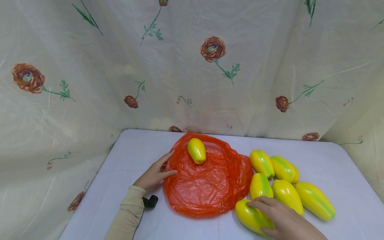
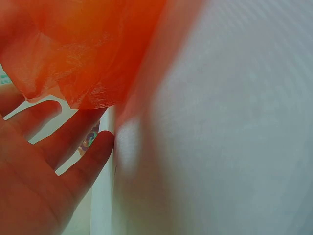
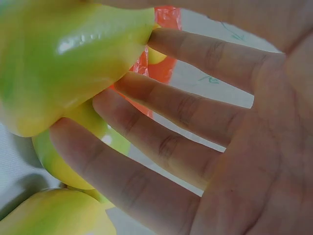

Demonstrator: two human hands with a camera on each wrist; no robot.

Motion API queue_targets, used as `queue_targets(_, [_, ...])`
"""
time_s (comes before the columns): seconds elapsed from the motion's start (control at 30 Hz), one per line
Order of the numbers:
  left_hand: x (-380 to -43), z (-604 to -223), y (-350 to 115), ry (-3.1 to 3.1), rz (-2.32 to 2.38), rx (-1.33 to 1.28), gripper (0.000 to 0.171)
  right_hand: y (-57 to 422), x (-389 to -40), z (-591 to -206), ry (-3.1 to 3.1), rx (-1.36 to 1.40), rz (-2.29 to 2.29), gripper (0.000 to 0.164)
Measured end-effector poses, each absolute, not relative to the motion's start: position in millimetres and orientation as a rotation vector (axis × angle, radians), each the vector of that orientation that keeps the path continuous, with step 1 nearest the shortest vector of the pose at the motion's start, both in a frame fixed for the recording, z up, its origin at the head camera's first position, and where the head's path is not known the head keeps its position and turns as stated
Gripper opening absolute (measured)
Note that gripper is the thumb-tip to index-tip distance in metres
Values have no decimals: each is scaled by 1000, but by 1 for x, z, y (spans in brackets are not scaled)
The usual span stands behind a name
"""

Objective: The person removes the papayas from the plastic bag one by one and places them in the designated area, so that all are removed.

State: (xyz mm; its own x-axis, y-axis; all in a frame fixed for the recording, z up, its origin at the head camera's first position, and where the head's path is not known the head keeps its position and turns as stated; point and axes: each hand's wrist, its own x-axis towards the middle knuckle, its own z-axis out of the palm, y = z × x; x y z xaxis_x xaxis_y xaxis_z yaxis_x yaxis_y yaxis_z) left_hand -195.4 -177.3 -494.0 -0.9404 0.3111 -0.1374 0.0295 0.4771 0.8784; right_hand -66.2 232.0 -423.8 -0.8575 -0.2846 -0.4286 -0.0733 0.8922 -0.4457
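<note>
A red plastic bag (image 1: 207,186) lies spread on the table, with one yellow-green papaya (image 1: 196,151) on its far part. My left hand (image 1: 156,171) is at the bag's left edge, fingers apart and nearly straight; in the left wrist view the fingertips meet the hanging red plastic (image 2: 83,68). My right hand (image 1: 277,215) holds the nearest papaya (image 1: 251,218) of a group, thumb on one side and fingers on the other. The right wrist view shows the fingertips against this papaya's skin (image 3: 73,63). Part of it is hidden behind the hand in the head view.
Several more papayas (image 1: 283,168) lie close together right of the bag, one of them (image 1: 315,200) furthest right. A black object (image 1: 150,201) shows beside the left wrist. Behind the white table (image 1: 144,143) hangs a flowered curtain (image 1: 255,76).
</note>
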Motion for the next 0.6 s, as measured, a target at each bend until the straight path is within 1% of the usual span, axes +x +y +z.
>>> queue_targets(0.6, [-195,-494,-177,2449,1451,300,82,234,-67,-424,2574,-304,-576,64])
